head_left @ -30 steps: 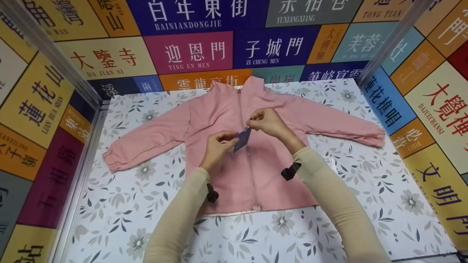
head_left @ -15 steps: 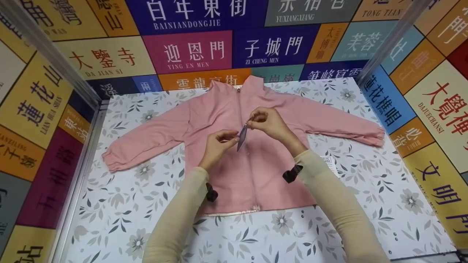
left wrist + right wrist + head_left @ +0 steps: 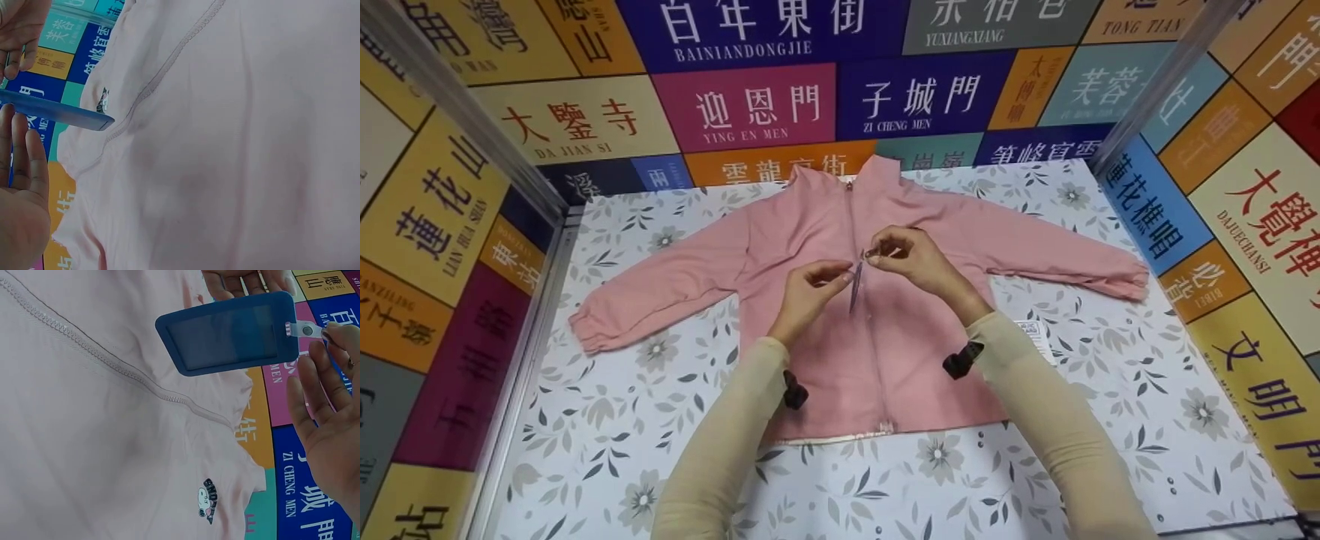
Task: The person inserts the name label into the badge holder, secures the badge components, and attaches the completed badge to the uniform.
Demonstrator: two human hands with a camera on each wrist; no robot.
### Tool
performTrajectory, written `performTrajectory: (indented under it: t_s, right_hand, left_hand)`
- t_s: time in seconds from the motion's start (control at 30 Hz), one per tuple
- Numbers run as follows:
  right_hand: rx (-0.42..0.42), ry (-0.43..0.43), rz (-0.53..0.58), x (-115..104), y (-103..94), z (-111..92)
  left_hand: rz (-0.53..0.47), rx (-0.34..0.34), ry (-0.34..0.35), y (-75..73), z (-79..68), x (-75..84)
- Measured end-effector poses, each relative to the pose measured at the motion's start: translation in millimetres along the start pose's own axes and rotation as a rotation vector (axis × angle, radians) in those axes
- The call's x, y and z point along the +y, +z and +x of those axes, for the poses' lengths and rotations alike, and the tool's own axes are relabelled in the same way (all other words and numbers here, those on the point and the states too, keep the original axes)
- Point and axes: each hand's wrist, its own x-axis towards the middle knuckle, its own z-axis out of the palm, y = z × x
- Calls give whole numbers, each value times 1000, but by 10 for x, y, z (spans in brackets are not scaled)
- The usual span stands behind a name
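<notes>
A blue badge holder [image 3: 230, 337] with a clear window hangs above a pink zip jacket [image 3: 810, 360] laid flat. In the right wrist view, my right hand [image 3: 332, 439] pinches the clear snap strap [image 3: 309, 329] at one end of the holder between thumb and index finger. My left hand [image 3: 810, 289] is at the holder's left side, fingertips at its surface. Its fingers look fairly straight in the left wrist view, where its thumb is hidden. From the head view, the holder is nearly edge-on. A small cartoon print [image 3: 207, 500] marks the jacket's chest.
A white table [image 3: 645, 465] with a floral pattern carries the jacket, both sleeves spread outward. A white printed label [image 3: 1033, 337] lies beside the jacket, partly behind the right forearm. Walls with coloured signs [image 3: 765, 97] enclose the back and sides.
The badge holder has turned from showing its face to nearly edge-on. My left thumb no longer lies over its face. The right hand has dipped slightly and still pinches the strap end.
</notes>
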Motion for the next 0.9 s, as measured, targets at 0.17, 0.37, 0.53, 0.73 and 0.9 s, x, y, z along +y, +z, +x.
performTrajectory:
  t_s: [0.17,0.37,0.53,0.73,0.9]
  right_hand:
    - [-41,-6,20,51,11,-26]
    - [-72,-8,45,106,46,-61]
    - [-71,-9,50,143,76,-78]
    - [-62,-4,27,154,87,-87]
    - [-68,16,14,212,100,-73]
  left_hand:
    - [-4,-20,-11,7,20,46]
    - [-4,-64,23,22,38,37]
    - [11,-63,48,36,44,17]
    - [34,-58,88,53,31,40]
    - [78,-18,125,88,12,58]
